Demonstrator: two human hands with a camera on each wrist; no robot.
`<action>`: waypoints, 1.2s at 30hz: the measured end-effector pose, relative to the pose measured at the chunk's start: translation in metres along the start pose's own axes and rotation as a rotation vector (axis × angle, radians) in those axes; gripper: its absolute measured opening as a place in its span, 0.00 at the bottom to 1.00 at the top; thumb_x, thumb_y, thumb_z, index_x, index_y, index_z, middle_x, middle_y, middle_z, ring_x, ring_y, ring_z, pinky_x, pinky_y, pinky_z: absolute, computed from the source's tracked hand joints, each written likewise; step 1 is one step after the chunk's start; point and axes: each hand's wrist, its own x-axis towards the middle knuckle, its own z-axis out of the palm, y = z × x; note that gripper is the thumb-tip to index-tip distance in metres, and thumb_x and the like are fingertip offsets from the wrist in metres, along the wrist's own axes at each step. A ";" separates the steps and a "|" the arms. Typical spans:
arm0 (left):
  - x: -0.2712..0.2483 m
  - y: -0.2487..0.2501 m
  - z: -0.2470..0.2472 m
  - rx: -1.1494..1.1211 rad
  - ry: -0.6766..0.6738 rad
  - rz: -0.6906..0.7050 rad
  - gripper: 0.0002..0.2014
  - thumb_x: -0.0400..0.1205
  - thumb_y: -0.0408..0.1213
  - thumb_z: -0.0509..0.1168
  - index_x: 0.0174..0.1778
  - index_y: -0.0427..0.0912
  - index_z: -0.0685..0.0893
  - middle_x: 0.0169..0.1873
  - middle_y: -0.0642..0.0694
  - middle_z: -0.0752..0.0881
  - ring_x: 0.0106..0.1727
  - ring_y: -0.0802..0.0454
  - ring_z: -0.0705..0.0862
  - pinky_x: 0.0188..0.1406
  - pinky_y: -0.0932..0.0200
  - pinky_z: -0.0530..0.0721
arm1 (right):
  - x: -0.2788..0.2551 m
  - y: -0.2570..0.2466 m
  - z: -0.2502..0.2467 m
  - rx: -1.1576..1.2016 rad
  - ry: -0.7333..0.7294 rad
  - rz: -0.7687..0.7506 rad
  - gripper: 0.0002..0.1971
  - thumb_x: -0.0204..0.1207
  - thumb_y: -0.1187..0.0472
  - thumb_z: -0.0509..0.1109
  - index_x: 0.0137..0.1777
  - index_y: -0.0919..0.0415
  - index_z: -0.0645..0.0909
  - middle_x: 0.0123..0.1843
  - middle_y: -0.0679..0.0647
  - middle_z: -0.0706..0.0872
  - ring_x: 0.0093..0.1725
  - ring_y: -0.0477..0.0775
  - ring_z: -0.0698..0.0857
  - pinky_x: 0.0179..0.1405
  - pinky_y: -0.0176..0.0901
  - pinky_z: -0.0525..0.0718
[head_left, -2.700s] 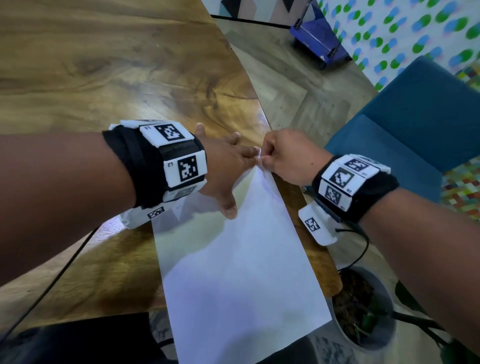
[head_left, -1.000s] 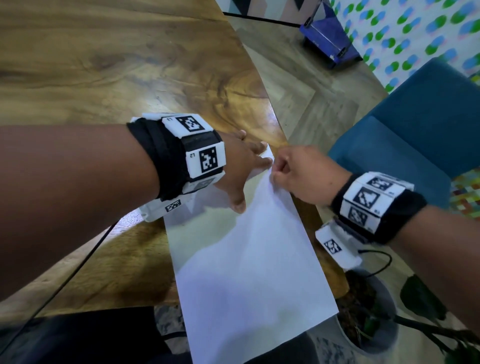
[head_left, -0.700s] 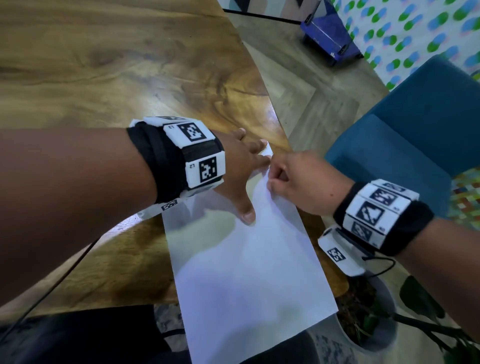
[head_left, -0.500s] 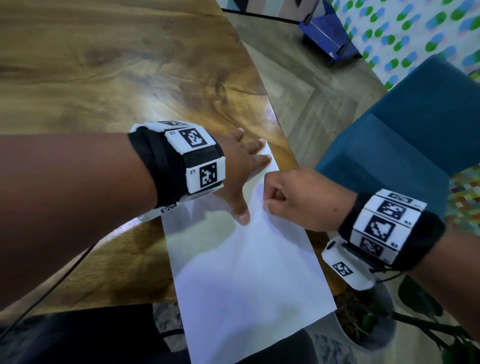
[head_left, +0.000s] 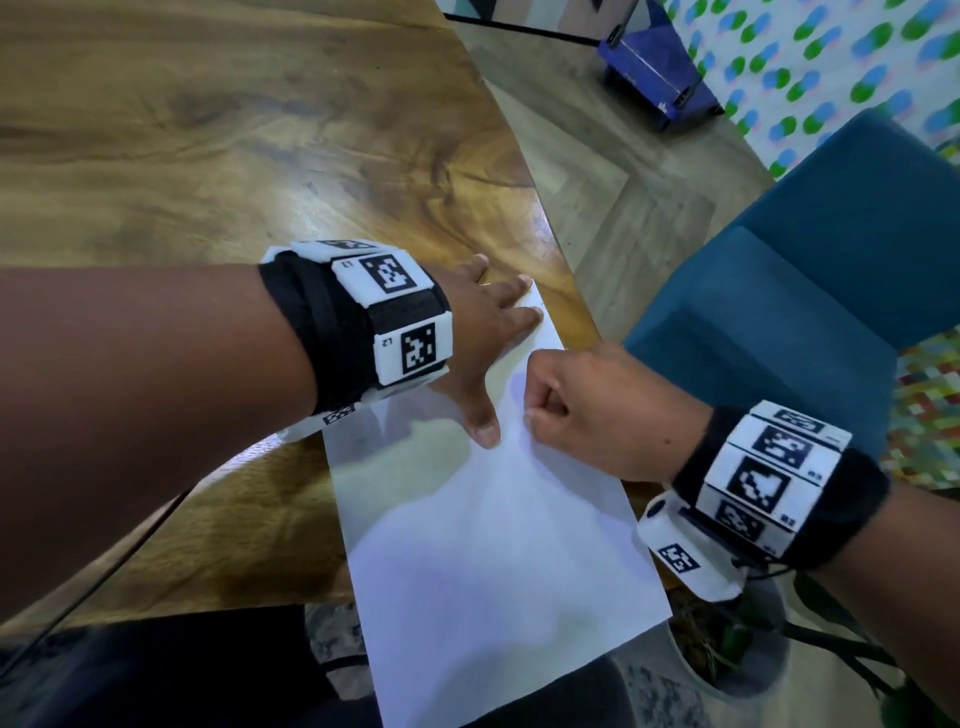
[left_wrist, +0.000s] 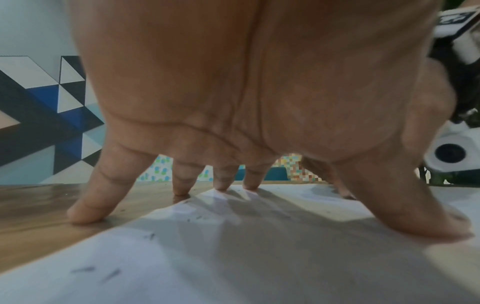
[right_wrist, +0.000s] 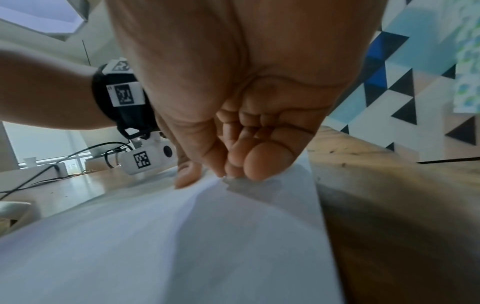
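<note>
A white paper sheet (head_left: 493, 545) lies lengthwise near the right edge of the wooden table (head_left: 208, 156), and its near end hangs over the table's front edge. My left hand (head_left: 478, 353) lies flat on the far part of the sheet. Its fingers (left_wrist: 111, 185) are spread, some on the paper (left_wrist: 233, 257) and some on the wood. My right hand (head_left: 540, 410) is curled into a fist beside the left thumb. Its thumb and fingertips (right_wrist: 249, 164) pinch a small raised ridge of the paper (right_wrist: 182, 246).
The table's right edge runs just beyond the sheet. A blue chair (head_left: 779, 286) stands to the right, with a potted plant (head_left: 727, 649) below the table's corner. A blue box (head_left: 654, 67) sits on the floor farther back. A black cable (head_left: 104, 571) crosses the table's near left.
My right hand has slid from the sheet's far corner along the paper toward me, staying curled. The left hand has stayed flat on the far end, its thumb spreading wider.
</note>
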 end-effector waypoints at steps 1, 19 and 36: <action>0.000 0.000 0.000 0.000 0.001 0.002 0.65 0.67 0.75 0.72 0.90 0.57 0.37 0.89 0.53 0.35 0.89 0.35 0.37 0.76 0.29 0.68 | 0.004 0.003 -0.002 -0.006 0.009 0.005 0.04 0.76 0.56 0.69 0.42 0.53 0.81 0.34 0.47 0.87 0.37 0.49 0.84 0.38 0.45 0.82; 0.000 0.001 0.000 -0.029 -0.017 0.006 0.63 0.67 0.74 0.73 0.88 0.66 0.36 0.89 0.51 0.33 0.89 0.33 0.36 0.75 0.21 0.64 | 0.019 0.030 -0.012 0.057 0.076 0.053 0.05 0.77 0.53 0.69 0.40 0.48 0.81 0.34 0.43 0.85 0.36 0.41 0.80 0.34 0.36 0.72; -0.001 0.002 0.001 -0.032 -0.013 -0.004 0.62 0.68 0.73 0.73 0.88 0.66 0.36 0.89 0.52 0.32 0.89 0.34 0.35 0.74 0.21 0.64 | 0.010 0.025 -0.010 0.043 0.060 0.053 0.05 0.79 0.55 0.68 0.42 0.52 0.81 0.35 0.45 0.86 0.38 0.45 0.83 0.34 0.39 0.76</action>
